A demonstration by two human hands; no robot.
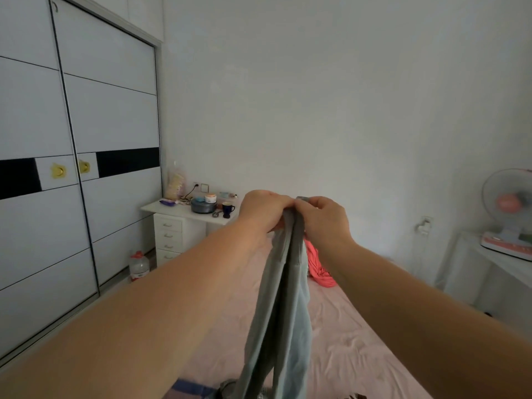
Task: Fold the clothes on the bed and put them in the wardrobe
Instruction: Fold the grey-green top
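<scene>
I hold a grey-blue garment (283,306) up in front of me, above the bed (345,341) with its pink sheet. My left hand (263,211) and my right hand (324,217) are side by side, both gripping the garment's top edge. The cloth hangs down in two long folds to the bottom of the view. A coral-red garment (318,267) lies crumpled on the bed behind my right forearm. More dark and blue cloth (193,388) shows at the bottom edge. The wardrobe (86,125) stands at the left with its sliding doors closed.
A white drawer unit (184,226) against the far wall carries a pot, a dark mug and small items. A large water bottle (139,266) stands on the floor beside it. At the right, a fan (509,208) sits on a white table.
</scene>
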